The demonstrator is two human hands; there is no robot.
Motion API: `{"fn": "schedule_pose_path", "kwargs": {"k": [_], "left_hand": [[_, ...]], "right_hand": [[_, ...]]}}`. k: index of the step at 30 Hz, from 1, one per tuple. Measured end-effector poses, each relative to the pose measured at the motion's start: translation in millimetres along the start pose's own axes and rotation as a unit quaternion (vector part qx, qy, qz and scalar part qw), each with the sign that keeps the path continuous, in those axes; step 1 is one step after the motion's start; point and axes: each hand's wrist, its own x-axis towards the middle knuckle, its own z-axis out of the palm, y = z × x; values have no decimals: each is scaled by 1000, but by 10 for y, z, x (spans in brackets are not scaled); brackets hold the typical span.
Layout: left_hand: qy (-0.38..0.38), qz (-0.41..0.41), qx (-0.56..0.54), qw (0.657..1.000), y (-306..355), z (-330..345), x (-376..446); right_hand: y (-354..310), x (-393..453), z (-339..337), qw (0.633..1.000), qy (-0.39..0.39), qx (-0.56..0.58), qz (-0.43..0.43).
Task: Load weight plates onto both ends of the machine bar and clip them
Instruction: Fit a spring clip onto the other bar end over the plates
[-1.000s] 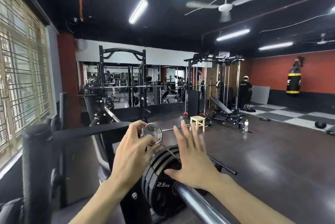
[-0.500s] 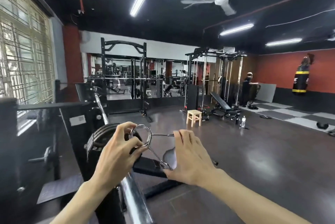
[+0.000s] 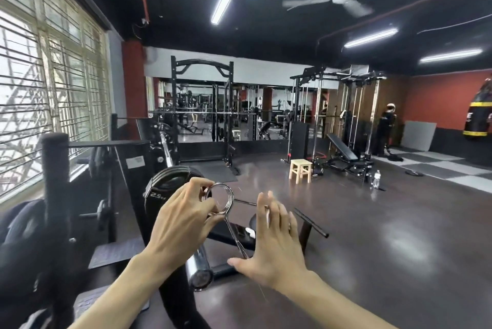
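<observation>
**Hands working a spring clip at the bar end**

Left hand (image 3: 183, 222) fingers are being pinched round the coiled steel spring clip (image 3: 221, 202); right hand (image 3: 269, 246), fingers straight, is being pressed against its handles. Black ribbed weight plates (image 3: 165, 185) are already being carried on the smooth bar sleeve (image 3: 199, 270). Clipping appears unfinished.

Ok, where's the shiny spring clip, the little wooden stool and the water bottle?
Shiny metal spring clip (image 3: 223, 198), head view, coil.
Small pale wooden stool (image 3: 300, 163), head view, seat top.
Clear plastic water bottle (image 3: 376, 179), head view, body.
</observation>
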Motion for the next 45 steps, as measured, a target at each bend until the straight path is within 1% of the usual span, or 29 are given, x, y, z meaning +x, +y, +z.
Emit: {"fn": "schedule_pose_path", "kwargs": {"k": [3,7,9,11,12,13,14,15,16,17,18,19,21,22,25,28,31,32,35,38,43,44,45], "left_hand": [[-7,-3,10,1000,82,-74,-123],[1,-6,-27,1000,0,-136,-373],[0,-38,-68,997,-46,-115,-549],[-5,-107,-161,981,-27,-59,-742],[-13,-163,-244,956,7,-27,-830],[-18,-243,-341,908,66,-10,-898],[-19,-335,-418,844,125,25,-944],[-32,-426,-453,782,172,55,-964],[-70,-493,-451,741,215,89,-953],[-129,-537,-434,712,244,131,-954],[-186,-561,-423,687,274,161,-951],[-227,-581,-424,657,307,186,-939],[-261,-614,-453,592,348,235,-919],[-269,-621,-466,570,353,249,-916],[-288,-622,-480,548,283,338,-864],[-272,-632,-488,538,203,391,-862],[-257,-642,-522,500,235,444,-904],[-244,-644,-531,494,262,473,-930],[-197,-644,-537,508,286,551,-953],[-168,-641,-547,512,308,610,-979],[-104,-617,-609,488,342,732,-1078],[-103,-609,-620,484,339,736,-1084],[-113,-604,-619,489,326,730,-1083]], "right_hand": [[-103,-163,-51,1000,-24,1,13],[-216,-293,-172,999,-19,-41,-20],[-220,-325,-213,996,-14,-63,-70],[-194,-357,-218,991,-30,-76,-104],[-176,-385,-208,989,-40,-85,-112],[-153,-421,-192,987,-44,-99,-119],[-125,-461,-177,984,-44,-115,-130],[-87,-505,-152,979,-40,-133,-148],[-42,-546,-120,974,-30,-150,-170],[-3,-586,-87,968,-19,-159,-191],[34,-619,-44,965,2,-165,-206],[71,-634,1,962,18,-167,-213],[128,-612,92,961,47,-164,-216],[149,-583,148,960,61,-166,-218],[167,-417,265,951,101,-182,-230],[208,-302,385,942,115,-187,-254],[320,-273,571,937,122,-173,-279],[350,-259,629,938,130,-162,-278],[396,-167,785,936,157,-135,-285],[433,-77,892,924,190,-137,-301],[485,83,910,895,233,-161,-344],[492,121,895,888,240,-169,-354],[498,130,912,885,248,-169,-356]]}}
